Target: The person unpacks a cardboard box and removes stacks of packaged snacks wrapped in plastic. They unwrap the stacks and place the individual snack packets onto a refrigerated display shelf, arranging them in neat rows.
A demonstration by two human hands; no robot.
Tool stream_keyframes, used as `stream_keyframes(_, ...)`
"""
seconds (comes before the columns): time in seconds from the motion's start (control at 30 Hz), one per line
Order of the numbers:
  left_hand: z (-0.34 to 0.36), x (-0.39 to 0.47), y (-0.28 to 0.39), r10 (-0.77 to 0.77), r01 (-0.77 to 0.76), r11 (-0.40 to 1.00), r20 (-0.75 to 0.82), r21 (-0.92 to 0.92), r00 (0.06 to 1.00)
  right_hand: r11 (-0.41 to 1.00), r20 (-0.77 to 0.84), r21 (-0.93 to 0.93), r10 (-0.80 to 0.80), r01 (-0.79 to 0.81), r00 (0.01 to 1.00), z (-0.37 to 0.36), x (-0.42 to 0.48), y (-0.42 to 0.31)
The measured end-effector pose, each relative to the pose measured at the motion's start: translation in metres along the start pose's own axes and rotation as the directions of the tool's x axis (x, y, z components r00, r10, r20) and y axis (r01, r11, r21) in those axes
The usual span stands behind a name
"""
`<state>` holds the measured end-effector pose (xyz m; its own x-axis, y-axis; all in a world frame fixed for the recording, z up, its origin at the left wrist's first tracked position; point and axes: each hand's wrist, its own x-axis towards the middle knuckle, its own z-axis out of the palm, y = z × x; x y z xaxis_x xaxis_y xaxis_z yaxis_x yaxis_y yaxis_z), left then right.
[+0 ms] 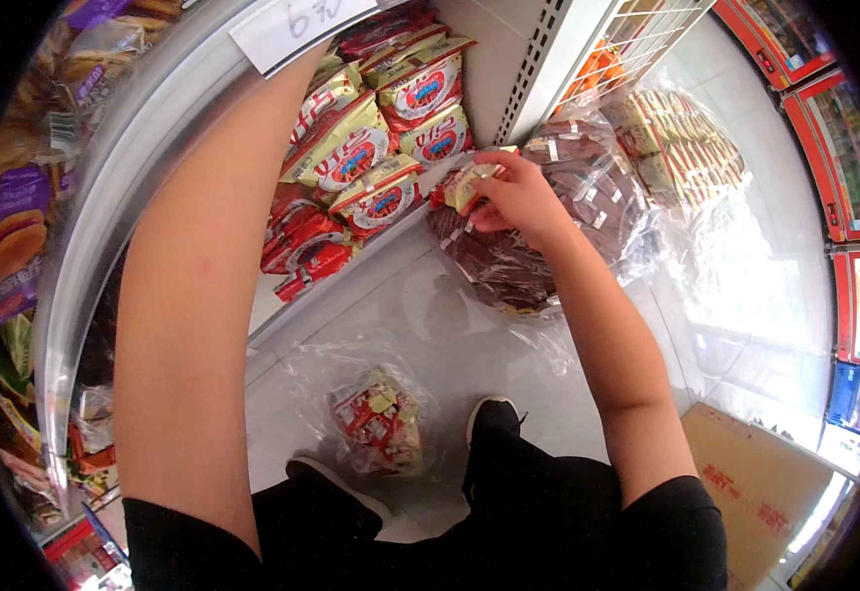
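My right hand grips a small red-and-yellow snack packet by its right side, beside the lower shelf's front edge. Below that hand lies a clear plastic bag of dark brown packets on the floor. My left arm reaches up behind the upper shelf's edge, and its hand is hidden there. Next to the left forearm, rows of red-and-yellow snack packets fill the lower shelf, with redder packets at the front. A clear bag with several red-and-yellow packets rests on the floor between my feet.
A curved clear shelf edge with a handwritten price card runs along the left, with packaged bread beyond it. A perforated upright stands behind my right hand. Stacked packets in plastic and a cardboard box lie right.
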<state>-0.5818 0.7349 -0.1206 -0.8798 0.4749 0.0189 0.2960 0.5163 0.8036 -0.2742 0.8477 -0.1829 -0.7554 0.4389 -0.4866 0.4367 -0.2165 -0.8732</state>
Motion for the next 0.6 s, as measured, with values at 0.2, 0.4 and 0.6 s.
stream_keyframes(0.2, -0.009, -0.025, 0.023, 0.188, -0.120, 0.826, -0.068, 0.551, 0.980, 0.795, -0.034, -0.327, -0.551, 0.511, 0.834, 0.032, 0.052, 0.018)
stream_keyframes(0.4, -0.024, -0.173, 0.042, 0.752, -0.689, 0.543, 0.089, 0.480, 0.654, 0.686, 0.001, -0.543, -0.576, 0.484, 0.817, 0.025, 0.085, 0.024)
stream_keyframes(0.6, -0.098, -0.315, -0.026, 0.637, -0.885, 0.461, 0.674, 0.057, 0.375, 0.555, -0.011, -0.654, -0.687, 0.515, 0.727, 0.026, 0.083, 0.019)
